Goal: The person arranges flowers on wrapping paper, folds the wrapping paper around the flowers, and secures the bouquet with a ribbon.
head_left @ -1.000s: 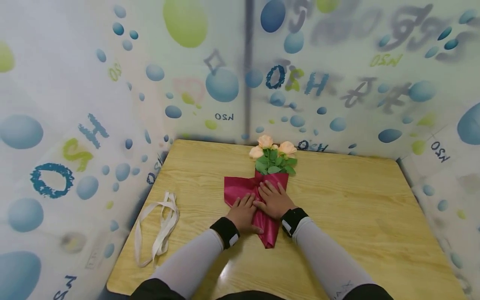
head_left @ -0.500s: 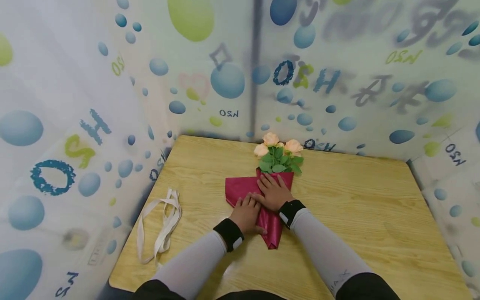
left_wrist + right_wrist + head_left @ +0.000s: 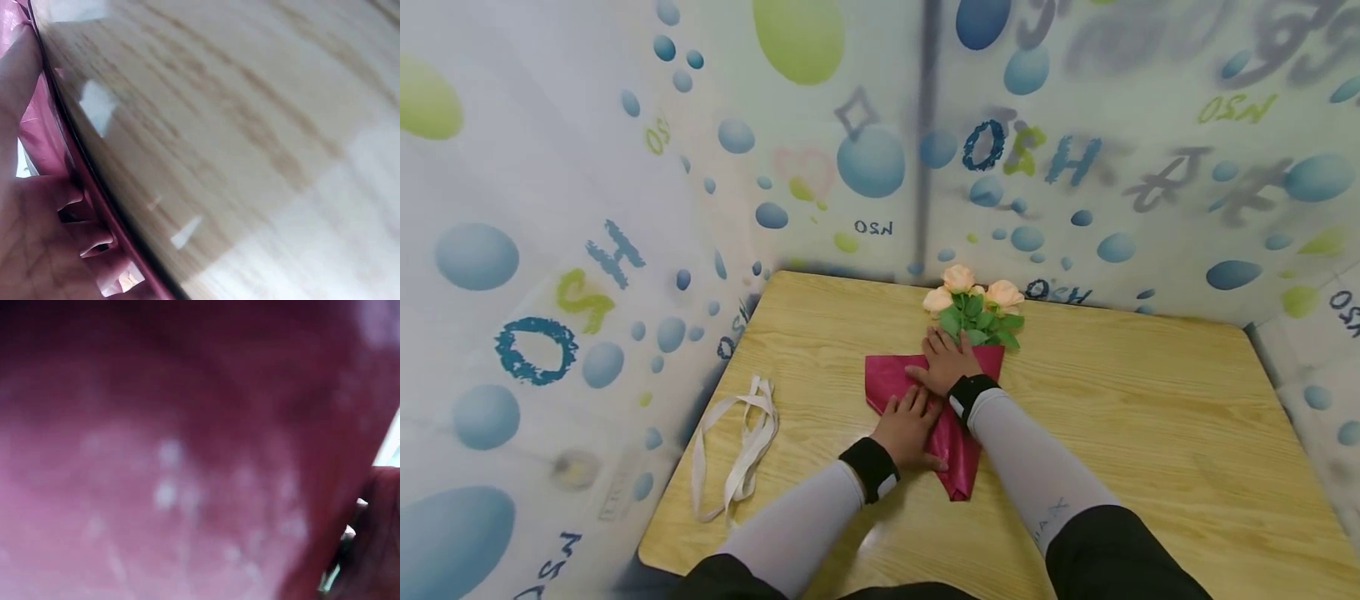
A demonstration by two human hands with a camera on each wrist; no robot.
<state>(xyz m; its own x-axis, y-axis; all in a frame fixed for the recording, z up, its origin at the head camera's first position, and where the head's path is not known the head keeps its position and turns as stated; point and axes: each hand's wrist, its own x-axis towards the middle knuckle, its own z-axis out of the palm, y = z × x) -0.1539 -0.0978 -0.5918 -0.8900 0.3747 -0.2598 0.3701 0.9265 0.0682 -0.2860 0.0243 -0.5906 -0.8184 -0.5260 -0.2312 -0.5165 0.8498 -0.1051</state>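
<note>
Rm: pale sheet walls (image 3: 730, 75) w/ blue & green bubble print and lettering close in L, R & rear, a dk vert. band at the rear; below, a lt wood-grain table (image 3: 1150, 417), glossy, w/ reflections nr the front. Approx. ctr of table lies dk red wrap (image 3: 960, 467), white ribbon (image 3: 758, 442) loosely looped nr table's L edge, peach flowers (image 3: 977, 302) w/ green lvs at wrap's far end, nr rear edge. L hand (image 3: 904, 432) & R hand (image 3: 947, 364) both rest on wrap, fingers extended, neither gripping; R is nearer the flowers.
</note>
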